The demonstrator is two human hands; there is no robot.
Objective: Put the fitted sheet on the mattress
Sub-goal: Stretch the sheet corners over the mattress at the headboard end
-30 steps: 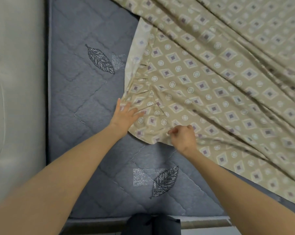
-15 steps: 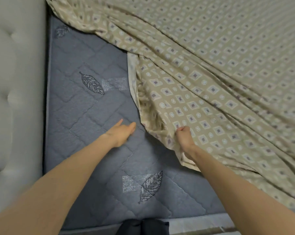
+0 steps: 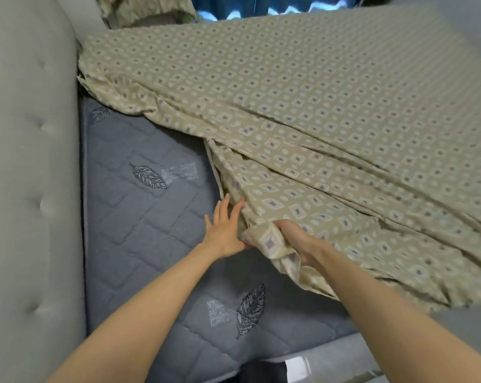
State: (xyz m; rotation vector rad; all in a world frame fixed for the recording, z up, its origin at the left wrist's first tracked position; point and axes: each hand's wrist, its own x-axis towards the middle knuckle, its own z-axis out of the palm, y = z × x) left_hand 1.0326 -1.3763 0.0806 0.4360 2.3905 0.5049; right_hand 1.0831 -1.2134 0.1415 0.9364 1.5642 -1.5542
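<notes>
A beige fitted sheet (image 3: 303,111) with a diamond pattern covers most of the grey quilted mattress (image 3: 140,225), whose near-left corner lies bare. My right hand (image 3: 297,239) is shut on a bunched corner of the sheet, lifted a little above the mattress. Just left of that corner, my left hand (image 3: 224,228) lies flat on the mattress with fingers spread, its fingertips touching the sheet's hanging edge.
A pale tufted headboard (image 3: 26,161) runs along the left side of the mattress. A patterned pillow (image 3: 148,8) lies at the far top beside it. The mattress's near edge (image 3: 261,363) is at the bottom, with floor beyond.
My right hand has lifted the sheet corner and pulled it nearer. My left hand left the sheet, then reached back to its edge. The view has tilted up, showing more of the bed.
</notes>
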